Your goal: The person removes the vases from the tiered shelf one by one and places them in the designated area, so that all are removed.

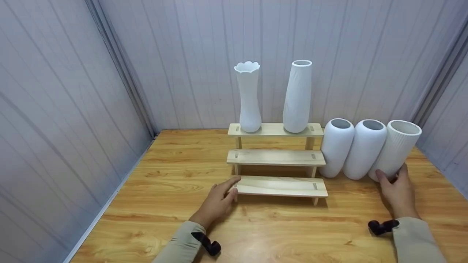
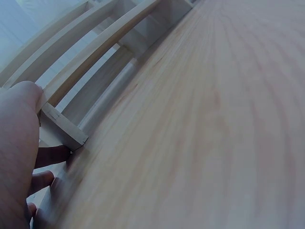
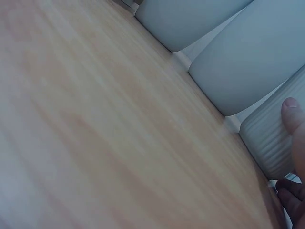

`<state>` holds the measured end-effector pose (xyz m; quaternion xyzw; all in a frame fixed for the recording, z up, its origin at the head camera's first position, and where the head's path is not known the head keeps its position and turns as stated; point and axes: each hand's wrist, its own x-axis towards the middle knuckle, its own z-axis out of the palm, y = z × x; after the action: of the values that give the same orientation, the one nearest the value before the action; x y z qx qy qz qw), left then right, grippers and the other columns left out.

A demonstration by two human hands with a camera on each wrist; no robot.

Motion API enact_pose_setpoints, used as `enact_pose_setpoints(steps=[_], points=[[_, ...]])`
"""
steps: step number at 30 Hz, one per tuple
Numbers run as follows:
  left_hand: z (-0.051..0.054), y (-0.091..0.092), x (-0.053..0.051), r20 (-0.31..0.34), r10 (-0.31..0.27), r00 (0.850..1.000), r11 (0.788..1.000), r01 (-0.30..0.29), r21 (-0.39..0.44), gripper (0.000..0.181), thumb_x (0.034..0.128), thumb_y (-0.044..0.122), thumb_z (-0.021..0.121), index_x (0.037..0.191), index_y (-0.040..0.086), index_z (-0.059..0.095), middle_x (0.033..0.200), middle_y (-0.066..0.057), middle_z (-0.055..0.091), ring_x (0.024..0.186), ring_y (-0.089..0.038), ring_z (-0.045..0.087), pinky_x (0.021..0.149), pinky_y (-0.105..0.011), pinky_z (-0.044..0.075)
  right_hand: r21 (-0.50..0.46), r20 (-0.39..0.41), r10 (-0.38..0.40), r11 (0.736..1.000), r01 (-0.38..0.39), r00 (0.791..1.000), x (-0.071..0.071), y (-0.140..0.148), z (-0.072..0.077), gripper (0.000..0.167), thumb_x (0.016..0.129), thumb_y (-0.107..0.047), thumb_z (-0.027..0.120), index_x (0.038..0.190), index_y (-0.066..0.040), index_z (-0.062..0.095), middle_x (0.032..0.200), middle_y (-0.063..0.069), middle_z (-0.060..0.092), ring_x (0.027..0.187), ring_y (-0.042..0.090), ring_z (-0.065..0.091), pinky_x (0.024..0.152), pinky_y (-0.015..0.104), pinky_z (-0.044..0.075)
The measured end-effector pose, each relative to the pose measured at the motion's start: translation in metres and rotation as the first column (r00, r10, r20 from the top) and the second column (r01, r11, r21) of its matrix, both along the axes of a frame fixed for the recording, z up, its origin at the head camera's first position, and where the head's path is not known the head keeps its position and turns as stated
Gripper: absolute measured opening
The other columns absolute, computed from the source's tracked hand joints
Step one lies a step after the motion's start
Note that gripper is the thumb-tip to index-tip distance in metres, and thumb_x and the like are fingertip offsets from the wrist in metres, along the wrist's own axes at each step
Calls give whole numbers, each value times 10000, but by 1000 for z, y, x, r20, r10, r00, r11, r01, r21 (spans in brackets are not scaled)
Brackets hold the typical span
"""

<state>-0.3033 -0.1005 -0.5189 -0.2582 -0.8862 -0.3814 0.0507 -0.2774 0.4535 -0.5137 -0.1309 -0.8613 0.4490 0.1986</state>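
Observation:
A three-tier wooden display stand [image 1: 270, 157] stands on the table. My left hand [image 1: 215, 204] holds the left end of its lowest shelf; in the left wrist view the thumb [image 2: 28, 88] lies against the shelf's edge and the other fingers are beside the leg. At the right, my right hand [image 1: 399, 190] grips the lower part of a white ribbed vase [image 1: 396, 148], thumb at its front; the other fingers are partly hidden. Two smooth white vases [image 1: 337, 148] stand upright in a row between the stand and the ribbed vase.
On the top shelf stand a white vase with a scalloped rim [image 1: 249, 98] and a tall, narrow-necked white vase [image 1: 298, 96]. Behind the wooden table [image 1: 175, 175] rises a pale panelled wall [image 1: 190, 65], with more panels at both sides.

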Motion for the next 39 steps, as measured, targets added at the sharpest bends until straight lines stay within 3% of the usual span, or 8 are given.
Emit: enact_pose_setpoints(steps=[2, 4, 7, 11, 17, 22, 28, 39], points=[[-1, 0, 0, 4, 7, 1000, 1000, -7, -1, 468, 1086, 439, 419, 1516, 263, 476, 856, 134, 674, 1381, -182, 481, 1179, -665, 98, -23, 30, -12, 1000, 13, 999, -1, 0, 1, 857, 1021, -469, 507, 1622, -65, 48, 1589, 349, 218, 1425, 542, 279, 1136, 655, 249], [-1, 1, 1, 8, 11, 1000, 1000, -11, -5, 469, 1085, 438, 420, 1519, 269, 474, 1062, 108, 711, 1403, -191, 455, 1182, -658, 98, -42, 53, -22, 999, 24, 998, -1, 0, 1, 869, 1018, -483, 505, 1621, -52, 51, 1602, 339, 191, 1437, 534, 263, 1148, 646, 236], [-1, 0, 1, 6, 13, 1000, 1000, -13, -1, 464, 1086, 430, 425, 1519, 271, 475, 1100, 82, 709, 1418, -197, 435, 1184, -652, 105, -51, 69, -30, 998, 34, 997, -1, 0, 2, 882, 1018, -492, 500, 1622, -50, 33, 1610, 333, 172, 1445, 527, 253, 1159, 636, 226], [1, 0, 1, 0, 9, 1000, 1000, -9, 10, 455, 1088, 408, 434, 1517, 263, 478, 818, 100, 675, 1397, -196, 464, 1181, -652, 119, -64, 58, -56, 996, 60, 997, -1, -1, 5, 892, 1012, -480, 516, 1614, -18, 48, 1595, 342, 211, 1422, 521, 301, 1146, 629, 259], [0, -1, 1, 1, 4, 1000, 1000, -4, 6, 460, 1087, 417, 431, 1520, 265, 473, 822, 122, 673, 1404, -200, 456, 1179, -655, 124, -103, 9, -187, 977, 187, 982, -3, -6, 6, 822, 987, -420, 578, 1597, -26, 193, 1517, 257, 380, 1322, 408, 435, 1085, 501, 397], [0, -1, -1, -15, -5, 1000, 1000, 5, 1, 457, 1090, 402, 431, 1516, 243, 479, 774, 142, 649, 1390, -180, 471, 1164, -681, 138, -123, -27, -248, 962, 243, 968, -3, -14, 7, 767, 985, -403, 575, 1585, -59, 243, 1489, 184, 397, 1297, 326, 455, 1062, 396, 427], [0, -1, -1, -24, -15, 1000, 1000, 15, 14, 451, 1093, 377, 436, 1513, 220, 484, 767, 124, 645, 1297, -153, 548, 1158, -694, 137, -136, -24, -264, 956, 258, 964, -1, -19, 8, 762, 984, -414, 557, 1586, -83, 228, 1507, 165, 341, 1317, 302, 425, 1074, 383, 414], [0, 0, 0, -19, 1, 1000, 1000, -1, 8, 441, 1090, 370, 446, 1507, 239, 493, 775, 112, 663, 1352, -172, 510, 1163, -677, 149, -139, -5, -273, 953, 270, 962, -2, -18, 6, 764, 977, -389, 566, 1580, -74, 219, 1498, 181, 333, 1288, 308, 435, 1051, 393, 405]])
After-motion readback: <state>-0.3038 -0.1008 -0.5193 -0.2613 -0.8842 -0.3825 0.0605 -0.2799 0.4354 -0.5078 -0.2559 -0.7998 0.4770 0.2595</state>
